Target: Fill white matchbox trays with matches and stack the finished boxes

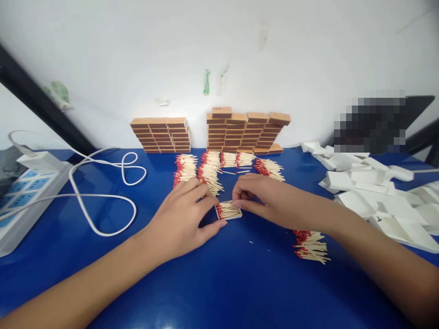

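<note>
A small white matchbox tray (228,211) filled with red-tipped matches lies on the blue table. My left hand (190,214) has its thumb and index finger on either side of the tray's left end, gripping it. My right hand (255,196) is at the tray's right end, its fingers curled and pinched together over the matches; whatever is between the fingertips is too small to make out. Just behind the hands lie piles of matches (209,171), their red heads mostly to the left. Another pile (311,246) lies below my right forearm.
Stacked matchboxes (161,135) stand against the wall, with a second, wider stack (245,132) to their right. Many white empty trays (384,196) are heaped at the right. A power strip (34,196) and a looped white cable (132,214) lie at the left.
</note>
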Available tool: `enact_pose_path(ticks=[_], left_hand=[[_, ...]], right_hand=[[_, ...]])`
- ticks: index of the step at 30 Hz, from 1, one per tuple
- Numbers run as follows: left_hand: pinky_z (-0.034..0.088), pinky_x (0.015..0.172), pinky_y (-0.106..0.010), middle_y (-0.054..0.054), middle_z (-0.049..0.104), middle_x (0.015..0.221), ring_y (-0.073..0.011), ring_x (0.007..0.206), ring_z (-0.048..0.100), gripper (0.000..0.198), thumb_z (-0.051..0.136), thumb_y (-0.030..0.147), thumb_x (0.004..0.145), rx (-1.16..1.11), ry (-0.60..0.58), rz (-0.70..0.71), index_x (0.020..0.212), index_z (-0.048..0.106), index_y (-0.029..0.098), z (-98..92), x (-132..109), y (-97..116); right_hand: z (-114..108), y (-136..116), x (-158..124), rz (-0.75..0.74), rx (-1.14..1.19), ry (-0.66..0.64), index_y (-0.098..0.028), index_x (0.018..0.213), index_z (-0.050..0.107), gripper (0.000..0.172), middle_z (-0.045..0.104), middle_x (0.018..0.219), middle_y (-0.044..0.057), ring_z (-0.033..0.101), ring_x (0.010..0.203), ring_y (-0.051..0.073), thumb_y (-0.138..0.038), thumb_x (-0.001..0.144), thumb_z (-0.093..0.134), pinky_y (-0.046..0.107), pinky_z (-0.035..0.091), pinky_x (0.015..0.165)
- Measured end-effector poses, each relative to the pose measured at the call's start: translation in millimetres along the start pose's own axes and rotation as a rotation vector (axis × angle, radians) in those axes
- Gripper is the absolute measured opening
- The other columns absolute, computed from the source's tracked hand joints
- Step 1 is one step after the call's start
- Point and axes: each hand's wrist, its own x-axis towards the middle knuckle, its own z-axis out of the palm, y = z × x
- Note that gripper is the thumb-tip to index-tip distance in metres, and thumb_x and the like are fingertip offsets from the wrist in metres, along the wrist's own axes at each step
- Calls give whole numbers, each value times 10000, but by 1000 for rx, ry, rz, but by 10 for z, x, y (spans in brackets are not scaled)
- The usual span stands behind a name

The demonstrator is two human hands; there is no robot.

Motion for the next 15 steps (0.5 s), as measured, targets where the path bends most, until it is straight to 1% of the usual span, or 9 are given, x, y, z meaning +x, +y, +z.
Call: enact_pose_path(ticks=[3, 6, 10, 15], left_hand=[[538, 939, -449, -75, 708, 1001, -266, 1009, 629, 247, 753, 390, 999, -5, 5, 0, 1077, 768, 157, -1, 1, 0], [538, 932, -444, -73, 708, 999, -265, 1007, 630, 239, 759, 386, 994, -6, 11, -1, 1074, 767, 160, 3, 1, -1], [540, 922, -446, -71, 706, 989, -263, 1000, 628, 241, 754, 388, 998, -5, 13, -1, 1080, 767, 161, 11, 1, -1], [543, 912, -453, -71, 704, 992, -265, 993, 623, 247, 760, 385, 992, -11, 10, 5, 1076, 771, 153, 12, 3, 8]], right_hand=[[49, 9, -5, -40, -17, -1, -235, 968, 648, 193, 693, 1024, 64, 606, 954, 233, -347, 1086, 545, 371, 445, 836], [50, 4, -6, -36, -23, -7, -235, 946, 643, 183, 689, 1005, 61, 608, 963, 237, -333, 1076, 559, 368, 446, 834], [17, -32, -25, -10, -23, -36, -233, 943, 655, 142, 691, 976, 45, 606, 882, 211, -306, 1044, 585, 350, 450, 783], [-15, -66, -43, 8, -19, -56, -226, 904, 681, 66, 699, 913, 24, 596, 780, 177, -242, 957, 645, 325, 443, 700]])
